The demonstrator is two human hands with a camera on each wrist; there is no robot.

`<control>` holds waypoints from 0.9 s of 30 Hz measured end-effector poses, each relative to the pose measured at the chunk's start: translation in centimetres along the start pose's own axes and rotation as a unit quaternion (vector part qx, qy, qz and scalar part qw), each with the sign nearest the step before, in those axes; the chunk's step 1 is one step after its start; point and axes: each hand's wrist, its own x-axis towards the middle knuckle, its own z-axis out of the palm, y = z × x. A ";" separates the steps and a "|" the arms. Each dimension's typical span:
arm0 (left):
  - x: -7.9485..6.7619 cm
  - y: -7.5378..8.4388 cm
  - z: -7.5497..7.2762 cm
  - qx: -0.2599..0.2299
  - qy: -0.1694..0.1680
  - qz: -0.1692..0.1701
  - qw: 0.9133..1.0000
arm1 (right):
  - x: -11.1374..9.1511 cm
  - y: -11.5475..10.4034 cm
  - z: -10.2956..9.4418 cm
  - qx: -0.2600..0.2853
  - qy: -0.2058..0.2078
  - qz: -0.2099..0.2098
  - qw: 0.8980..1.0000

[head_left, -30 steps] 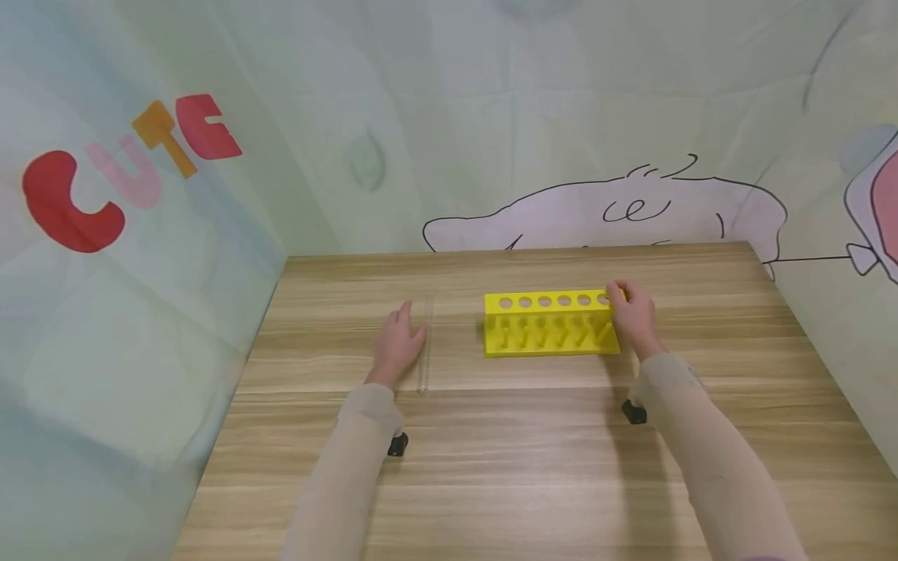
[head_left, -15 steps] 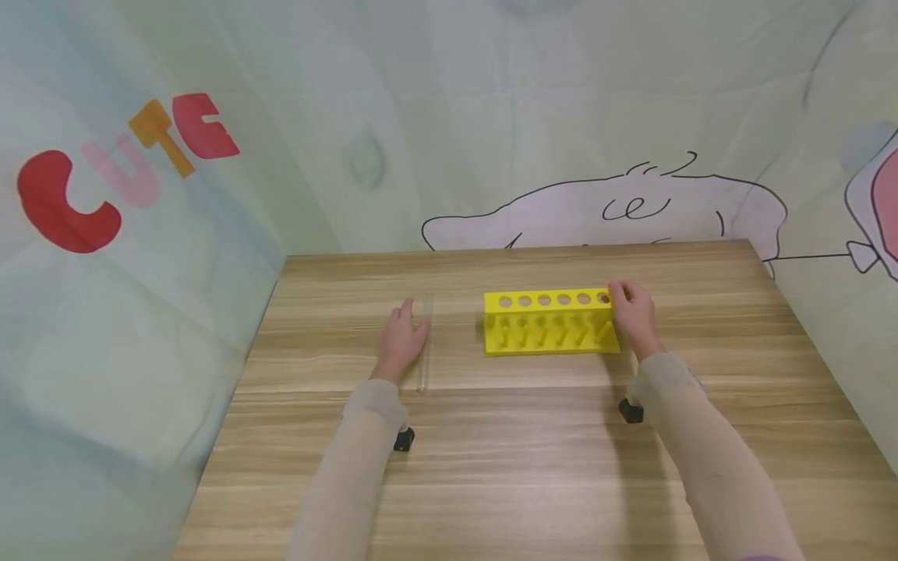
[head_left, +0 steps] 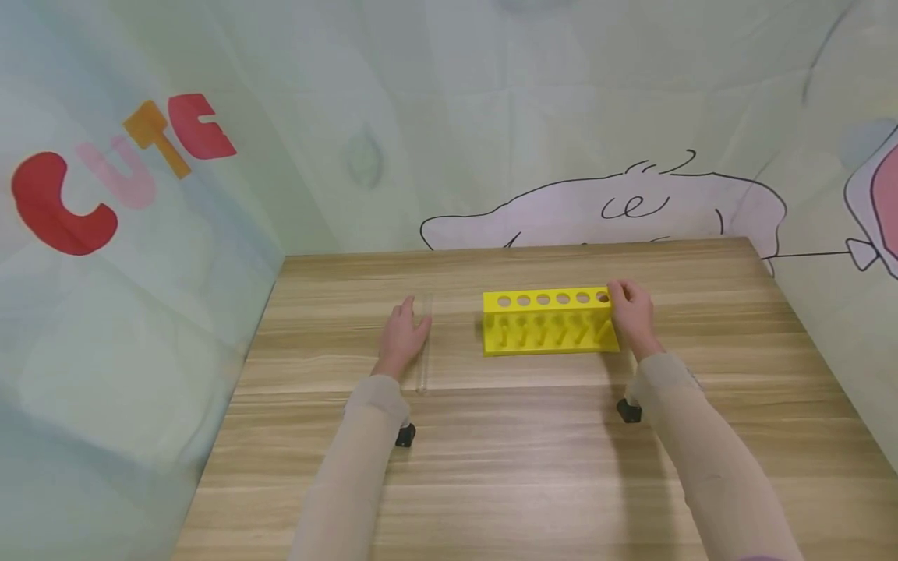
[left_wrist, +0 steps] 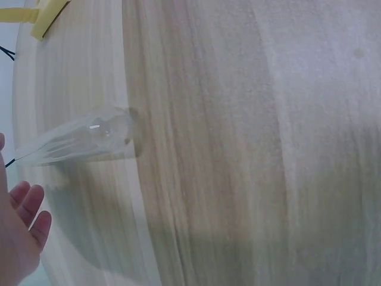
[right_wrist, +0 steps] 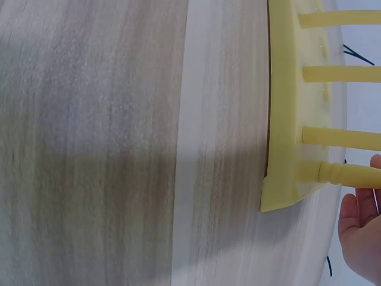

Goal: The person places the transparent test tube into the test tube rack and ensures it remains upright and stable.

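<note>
Printed backdrop (head_left: 449,117) behind the yellow rack; wood-grain table (head_left: 505,467) beneath it. Six-hole test-tube rack (head_left: 551,309) upright on the tabletop. Right hand (head_left: 634,313) at the rack's right end, thumb and fingers pinching its upper part. Left hand (head_left: 401,336) left of the rack, fingers loosely extended, gripping nothing. Clear test tube (head_left: 426,347) lying between left hand and rack, beside the thumb; contact indeterminate.

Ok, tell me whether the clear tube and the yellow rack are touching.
Apart: the head view shows a strip of tabletop between the clear tube and the yellow rack.
</note>
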 end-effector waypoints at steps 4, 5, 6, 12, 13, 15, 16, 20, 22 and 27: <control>0.1 0.2 -0.1 0.008 -0.002 0.002 1.000 | -0.1 0.0 0.0 0.009 0.005 0.002 1.000; 0.1 0.3 -0.1 0.010 -0.003 0.003 1.000 | -0.1 0.0 0.0 0.012 0.008 0.000 1.000; 0.1 0.3 -0.1 0.011 -0.004 0.004 1.000 | -0.2 -0.1 0.1 0.014 0.010 0.000 1.000; 0.1 0.5 0.1 0.002 -0.009 -0.001 1.000 | -0.3 -0.2 0.2 0.036 0.020 0.008 0.999; 0.1 0.5 0.2 -0.001 -0.010 -0.003 1.000 | -0.4 -0.2 0.3 0.038 0.020 0.010 0.999; 0.1 0.4 0.3 -0.003 -0.013 -0.005 1.000 | -0.3 -0.1 0.3 0.041 0.022 0.010 0.999; 0.1 0.4 0.4 -0.002 -0.014 -0.007 1.000 | -0.3 -0.1 0.3 0.043 0.024 0.010 0.999; 0.2 0.3 0.7 -0.001 -0.019 -0.010 1.000 | -0.3 0.1 0.4 0.048 0.033 0.009 0.998; 0.3 0.3 0.8 -0.002 -0.021 -0.011 1.000 | -0.2 0.2 0.4 0.047 0.035 0.011 0.998; 0.3 0.3 0.9 -0.006 -0.022 -0.010 1.000 | -0.1 0.2 0.4 0.041 0.026 0.013 0.999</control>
